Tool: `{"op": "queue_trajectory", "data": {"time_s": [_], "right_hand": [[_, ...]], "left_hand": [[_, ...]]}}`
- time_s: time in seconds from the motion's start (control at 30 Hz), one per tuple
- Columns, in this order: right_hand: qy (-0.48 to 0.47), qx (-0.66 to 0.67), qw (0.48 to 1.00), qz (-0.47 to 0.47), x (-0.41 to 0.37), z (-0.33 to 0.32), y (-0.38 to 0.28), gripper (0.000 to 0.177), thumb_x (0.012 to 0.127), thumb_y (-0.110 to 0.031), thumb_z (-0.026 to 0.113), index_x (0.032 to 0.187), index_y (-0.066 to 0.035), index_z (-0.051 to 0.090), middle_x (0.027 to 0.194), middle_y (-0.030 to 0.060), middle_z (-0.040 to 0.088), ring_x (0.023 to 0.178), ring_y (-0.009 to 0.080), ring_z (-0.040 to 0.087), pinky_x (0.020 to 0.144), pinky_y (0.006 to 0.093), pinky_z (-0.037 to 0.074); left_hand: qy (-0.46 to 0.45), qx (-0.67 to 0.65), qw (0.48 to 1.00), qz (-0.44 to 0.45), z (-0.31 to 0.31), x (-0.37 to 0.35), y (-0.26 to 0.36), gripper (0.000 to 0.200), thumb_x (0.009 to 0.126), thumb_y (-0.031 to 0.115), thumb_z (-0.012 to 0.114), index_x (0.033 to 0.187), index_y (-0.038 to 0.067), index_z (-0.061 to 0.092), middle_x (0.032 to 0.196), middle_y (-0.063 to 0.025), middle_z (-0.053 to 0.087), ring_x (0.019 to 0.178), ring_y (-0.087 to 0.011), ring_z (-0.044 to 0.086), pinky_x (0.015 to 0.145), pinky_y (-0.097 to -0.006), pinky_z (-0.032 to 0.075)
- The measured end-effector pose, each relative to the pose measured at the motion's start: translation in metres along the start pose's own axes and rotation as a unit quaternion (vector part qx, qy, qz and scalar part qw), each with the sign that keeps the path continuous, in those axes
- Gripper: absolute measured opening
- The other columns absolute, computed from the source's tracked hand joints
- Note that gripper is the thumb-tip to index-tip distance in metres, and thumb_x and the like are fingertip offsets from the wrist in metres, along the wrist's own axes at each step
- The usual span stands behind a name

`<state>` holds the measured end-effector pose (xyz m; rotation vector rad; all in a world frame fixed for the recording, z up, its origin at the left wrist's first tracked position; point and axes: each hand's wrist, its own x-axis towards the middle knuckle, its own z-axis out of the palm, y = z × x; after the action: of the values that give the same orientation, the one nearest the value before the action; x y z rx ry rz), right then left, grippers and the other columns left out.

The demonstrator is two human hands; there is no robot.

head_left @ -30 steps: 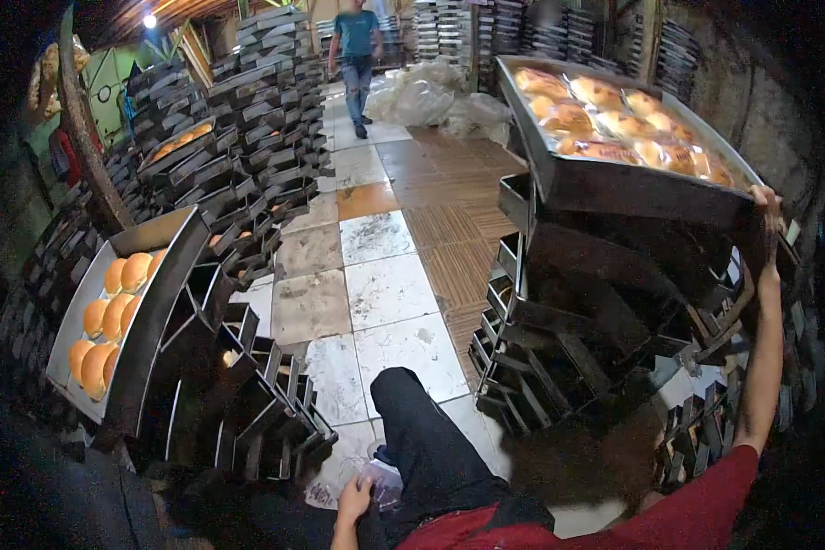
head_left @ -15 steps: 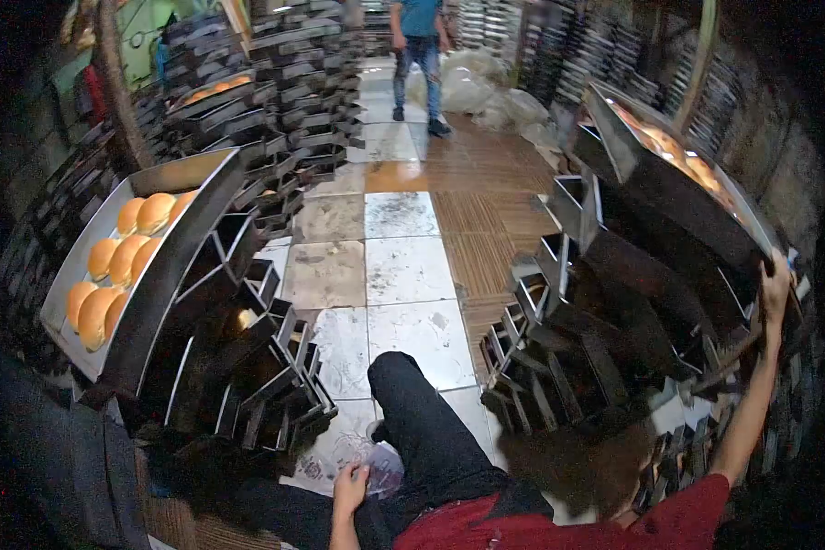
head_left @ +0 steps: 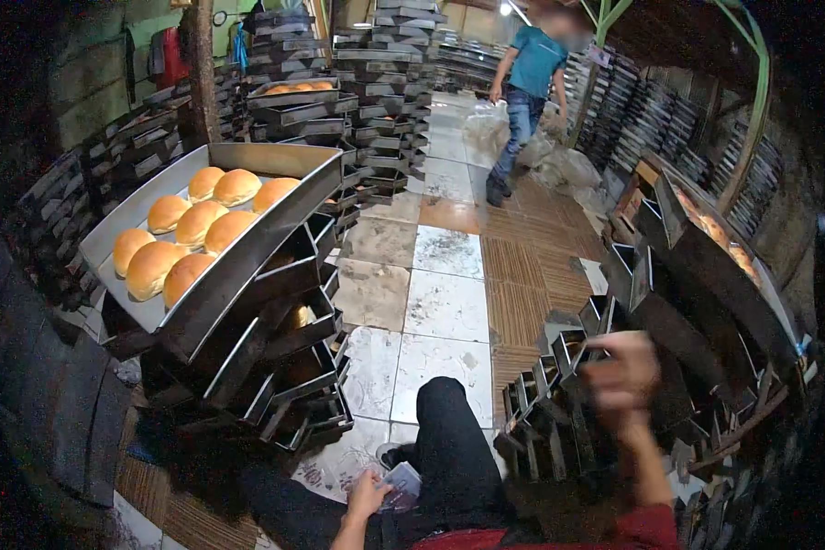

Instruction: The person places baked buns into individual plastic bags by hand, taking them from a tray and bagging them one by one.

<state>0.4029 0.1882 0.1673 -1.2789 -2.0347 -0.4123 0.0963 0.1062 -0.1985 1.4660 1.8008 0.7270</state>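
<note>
Low in the middle, my left hand [head_left: 367, 497] is closed on a clear plastic bag [head_left: 401, 482], beside my bent dark-trousered knee. My right hand [head_left: 621, 371] is blurred by motion in front of the right stack of trays; its fingers cannot be made out, nor whether they hold anything. On top of the left stack, a metal tray [head_left: 312, 179] holds several golden round buns [head_left: 195, 223]. Another tray of buns [head_left: 717, 229] tops the stack on the right, seen at a steep angle.
Crooked stacks of dark trays [head_left: 284, 367] rise on both sides of the tiled floor [head_left: 445, 302]. A person in a teal shirt [head_left: 533, 64] is on the aisle further back, near large plastic bags [head_left: 559, 160]. A wooden post [head_left: 203, 73] stands at the left.
My right hand has left the edge of the right tray and moved inward. The view has shifted, with the left tray now nearer the middle. The other person has changed stance.
</note>
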Motion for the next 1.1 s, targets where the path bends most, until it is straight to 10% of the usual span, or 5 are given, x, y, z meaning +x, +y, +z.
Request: {"op": "queue_trajectory", "data": {"time_s": [0.17,0.8,0.93,1.0,1.1], "right_hand": [[-0.47,0.258,0.809,-0.241,-0.087,0.235,-0.078,0.031,0.076,-0.022,0.057,0.1,-0.002,0.054,0.094,0.016,0.057,0.087,0.0321,0.056,0.076,0.038,0.045],[-0.487,0.293,0.763,-0.308,-0.179,0.298,-0.141,0.016,0.073,-0.012,0.05,0.087,-0.004,0.053,0.095,0.0133,0.055,0.092,0.0299,0.054,0.075,0.0358,0.046],[-0.159,0.36,0.817,-0.421,-0.176,0.282,-0.142,0.013,0.08,-0.015,0.049,0.087,-0.008,0.057,0.095,0.0104,0.058,0.079,0.0304,0.056,0.07,0.035,0.047],[-0.564,0.404,0.697,-0.185,-0.195,0.287,-0.137,0.011,0.083,-0.017,0.052,0.089,-0.009,0.057,0.09,0.0094,0.058,0.078,0.0301,0.055,0.071,0.0324,0.044],[-0.516,0.559,0.649,-0.001,-0.199,0.305,-0.138,0.014,0.082,-0.017,0.058,0.087,-0.005,0.056,0.074,0.0033,0.057,0.069,0.0187,0.054,0.064,0.0288,0.043]], "left_hand": [[-0.027,-0.009,1.0,0.007,-0.006,-0.007,0.002,0.026,0.07,0.026,0.067,0.08,0.004,0.06,0.075,-0.0172,0.061,0.074,-0.0342,0.059,0.066,-0.0399,0.045],[0.137,-0.164,0.976,-0.043,-0.024,-0.053,-0.02,0.043,0.073,0.022,0.067,0.106,0.0,0.052,0.103,-0.0181,0.055,0.096,-0.0294,0.053,0.084,-0.0338,0.041],[0.176,-0.104,0.977,0.062,-0.027,-0.065,0.0,0.04,0.072,0.023,0.067,0.103,0.001,0.054,0.105,-0.0135,0.05,0.097,-0.0307,0.048,0.084,-0.0346,0.04],[0.099,0.122,0.983,0.089,-0.034,-0.071,0.008,0.027,0.077,0.026,0.061,0.09,0.002,0.059,0.105,-0.0103,0.05,0.098,-0.0301,0.048,0.082,-0.0351,0.041],[0.124,-0.056,0.99,0.041,-0.035,-0.057,0.0,0.024,0.083,0.025,0.053,0.08,0.003,0.061,0.089,-0.0064,0.057,0.087,-0.0221,0.053,0.077,-0.0348,0.043]]}}
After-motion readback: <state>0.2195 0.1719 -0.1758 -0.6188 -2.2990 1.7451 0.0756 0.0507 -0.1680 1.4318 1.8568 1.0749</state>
